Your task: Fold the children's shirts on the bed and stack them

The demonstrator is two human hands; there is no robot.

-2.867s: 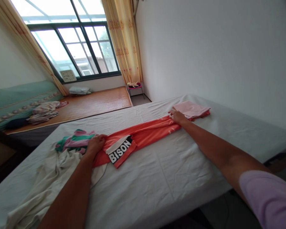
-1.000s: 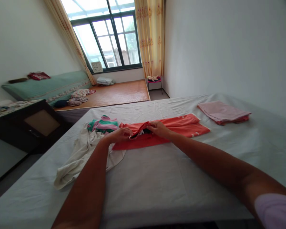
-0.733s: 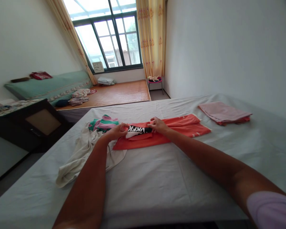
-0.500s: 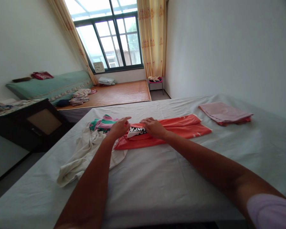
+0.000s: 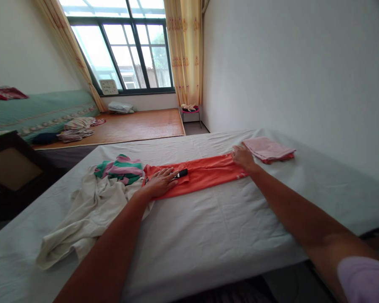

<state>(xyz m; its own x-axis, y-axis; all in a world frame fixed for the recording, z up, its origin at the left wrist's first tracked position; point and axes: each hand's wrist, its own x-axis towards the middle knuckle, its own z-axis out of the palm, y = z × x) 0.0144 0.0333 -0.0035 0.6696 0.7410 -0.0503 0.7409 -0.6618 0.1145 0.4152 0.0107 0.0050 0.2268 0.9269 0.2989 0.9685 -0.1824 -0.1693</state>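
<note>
An orange garment (image 5: 205,173) lies folded into a long narrow strip on the white bed sheet (image 5: 208,223). My left hand (image 5: 159,182) rests flat on its left end, fingers spread, beside a small black-and-white printed patch. My right hand (image 5: 242,157) lies on the strip's right end, fingers down on the cloth; whether it pinches the fabric I cannot tell. A folded pink cloth (image 5: 268,149) sits just right of my right hand.
A green-and-pink striped garment (image 5: 120,168) and a crumpled cream garment (image 5: 82,214) lie left of the orange strip. A white wall runs along the bed's far right. Beyond are a wooden platform (image 5: 129,126), a green mattress (image 5: 34,111), a small stool (image 5: 189,111) and a dark cabinet (image 5: 9,168).
Both hands were together at the printed patch, tucking it in. Now the patch is mostly folded under, my left hand presses flat there, and my right hand has slid right to the strip's far end.
</note>
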